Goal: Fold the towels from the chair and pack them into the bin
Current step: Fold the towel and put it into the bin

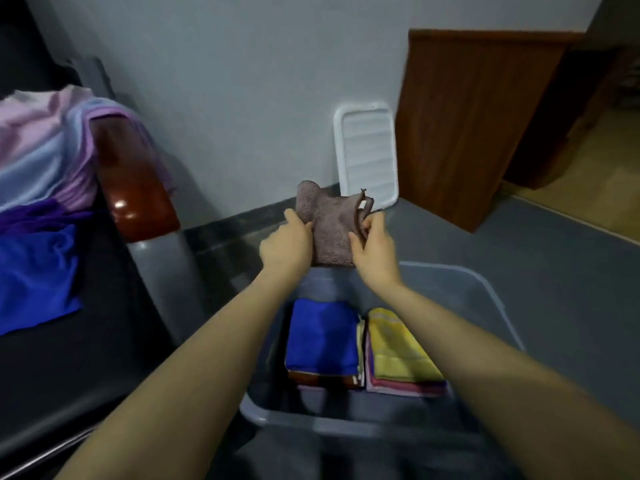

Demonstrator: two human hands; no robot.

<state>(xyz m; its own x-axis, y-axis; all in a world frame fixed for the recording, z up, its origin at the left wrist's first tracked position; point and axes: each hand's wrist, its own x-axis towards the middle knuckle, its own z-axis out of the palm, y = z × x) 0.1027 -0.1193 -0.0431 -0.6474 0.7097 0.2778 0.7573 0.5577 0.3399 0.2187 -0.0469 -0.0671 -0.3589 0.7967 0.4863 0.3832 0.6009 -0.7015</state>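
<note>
A: What's nearest, at the bottom of the frame?

B: 2 bare forearms reaching up from the lower corners, over a clear plastic bin (498, 299) on the grey floor.

A: What's in the bin?

B: 2 stacks of folded towels side by side. The left stack has a blue towel (323, 336) on top, the right stack a yellow towel (398, 348) on top, with pink and purple edges showing beneath it.

A: And the hands?

B: Above the bin's far edge, near the centre of the frame. The left hand (287, 245) grips the left edge of a small brown towel (332, 226), fingers curled round it. The right hand (372, 244) pinches its right edge, where a thin loop sticks up. The towel hangs between them in the air.

A: Anything left on the chair?

B: Yes. The chair (138, 188) fills the left side, with a glossy brown armrest. On it lie a loose blue cloth (38, 275), a purple one above it, and pink and pale blue ones in the upper left.

A: Farther back?

B: A white lid (367, 154) leaning upright against the wall, and a brown wooden cabinet (474, 123) to its right.
</note>
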